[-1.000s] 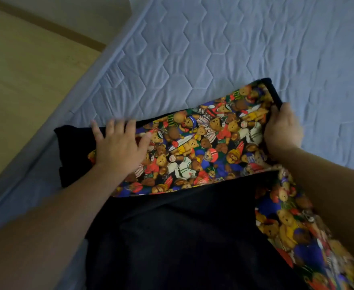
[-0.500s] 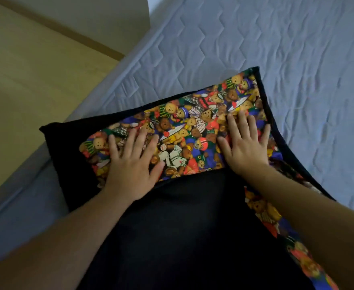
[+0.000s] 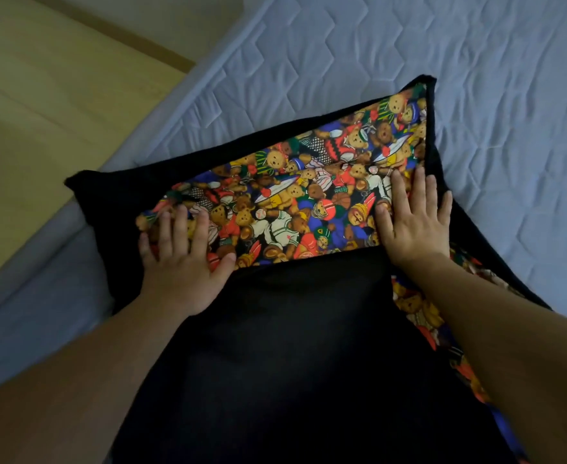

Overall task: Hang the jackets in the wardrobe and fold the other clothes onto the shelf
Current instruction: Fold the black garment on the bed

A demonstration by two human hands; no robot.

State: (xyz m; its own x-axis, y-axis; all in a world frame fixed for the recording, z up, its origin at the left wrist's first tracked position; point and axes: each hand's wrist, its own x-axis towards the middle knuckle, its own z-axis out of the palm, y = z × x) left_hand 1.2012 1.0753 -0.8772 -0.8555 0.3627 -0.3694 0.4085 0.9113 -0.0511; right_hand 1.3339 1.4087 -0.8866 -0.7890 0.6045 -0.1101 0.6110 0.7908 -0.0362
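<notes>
A black garment (image 3: 302, 346) with a bright teddy-bear print panel (image 3: 308, 195) lies spread on the bed. A black fold covers its near part, and the print shows above that fold and along the right edge. My left hand (image 3: 183, 259) presses flat on the left end of the print, fingers spread. My right hand (image 3: 416, 222) presses flat on the right end, fingers straight. Both hands sit just above the edge of the black fold.
The garment rests on a pale blue quilted mattress (image 3: 442, 61) that stretches up and to the right. The mattress edge (image 3: 41, 262) runs diagonally at the left. Beyond it is a light wooden floor (image 3: 41, 112) with a skirting line.
My hands have slid apart across the print, the left toward the left end and the right toward the right end. One second ago my right hand gripped the garment's right edge; now it lies flat.
</notes>
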